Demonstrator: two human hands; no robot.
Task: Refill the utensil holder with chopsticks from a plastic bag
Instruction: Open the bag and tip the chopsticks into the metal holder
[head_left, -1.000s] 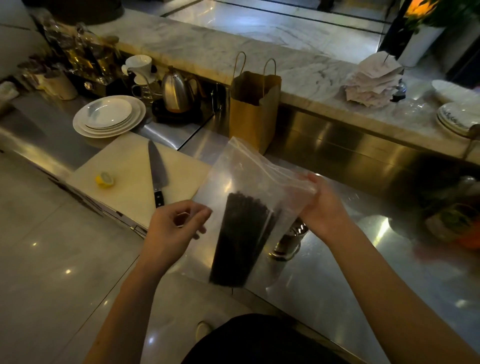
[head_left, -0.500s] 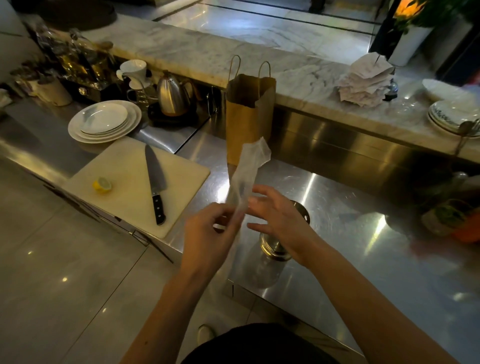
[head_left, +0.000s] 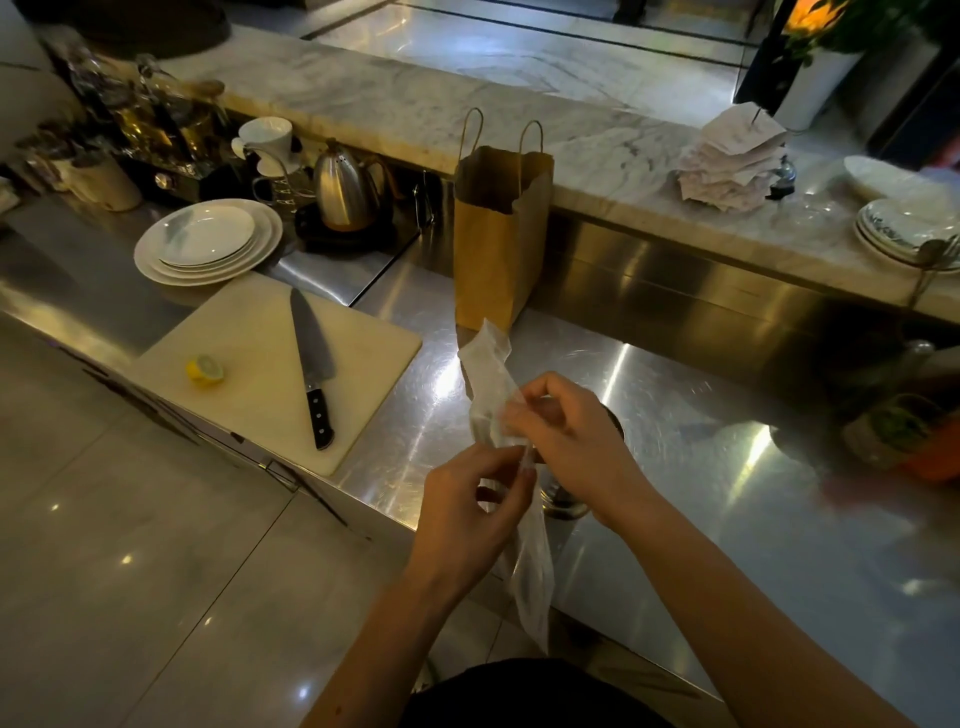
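Note:
A clear plastic bag (head_left: 491, 382) is held edge-on above the steel counter's near edge. Both hands pinch it near its middle: my left hand (head_left: 470, 512) from below-left, my right hand (head_left: 563, 434) from the right. The bag's top sticks up past my fingers and its lower part (head_left: 532, 582) hangs down below them. The dark chopsticks inside do not show at this angle. The metal utensil holder (head_left: 563, 499) stands on the counter right behind my hands, mostly hidden by my right hand.
A brown paper bag (head_left: 498, 239) stands behind on the steel counter (head_left: 675, 415). To the left lie a cutting board (head_left: 249, 374) with a knife (head_left: 311, 364) and half lemon (head_left: 205, 370), stacked plates (head_left: 208, 241) and a kettle (head_left: 343, 187). Dishes and receipts sit on the marble ledge.
The bag has turned from flat and facing me, with the chopsticks showing, to edge-on. My hands came together at its middle and now pinch it closer over the holder.

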